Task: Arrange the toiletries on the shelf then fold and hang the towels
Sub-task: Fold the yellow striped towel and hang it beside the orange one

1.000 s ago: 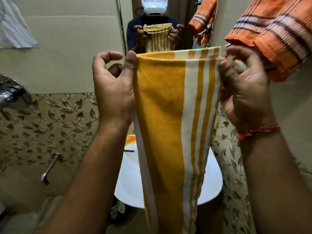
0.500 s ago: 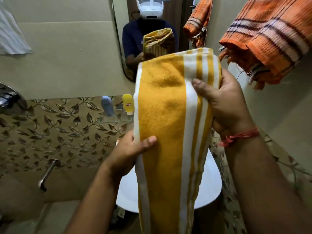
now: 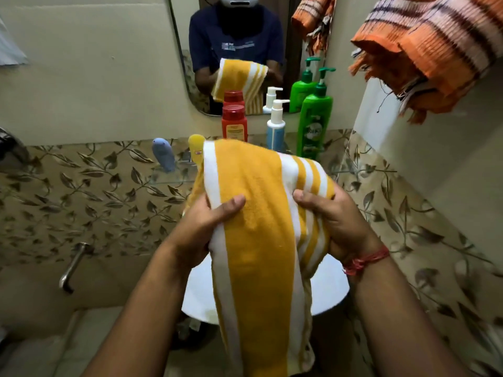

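Note:
A yellow towel with white stripes (image 3: 258, 227) is folded over and hangs down in front of me above the sink. My left hand (image 3: 204, 227) grips its left edge, thumb on the front. My right hand (image 3: 337, 221) grips its right edge, with a red thread round the wrist. On the glass shelf (image 3: 168, 178) behind the towel stand a blue bottle (image 3: 164, 158), a yellow bottle (image 3: 196, 146), a red bottle (image 3: 234, 122), a white and blue pump bottle (image 3: 276, 123) and a green pump bottle (image 3: 314, 121). An orange striped towel (image 3: 424, 50) hangs at the upper right.
The white sink (image 3: 332, 292) lies below the towel. A mirror (image 3: 239, 50) on the far wall shows a person holding the towel. A metal tap (image 3: 72, 268) juts from the leaf-patterned tiles at the left. The right wall stands close.
Both hands have brought the towel down from head height to chest height. The left hand moved up to the towel's left edge, and the view tilted down, so the shelf bottles show.

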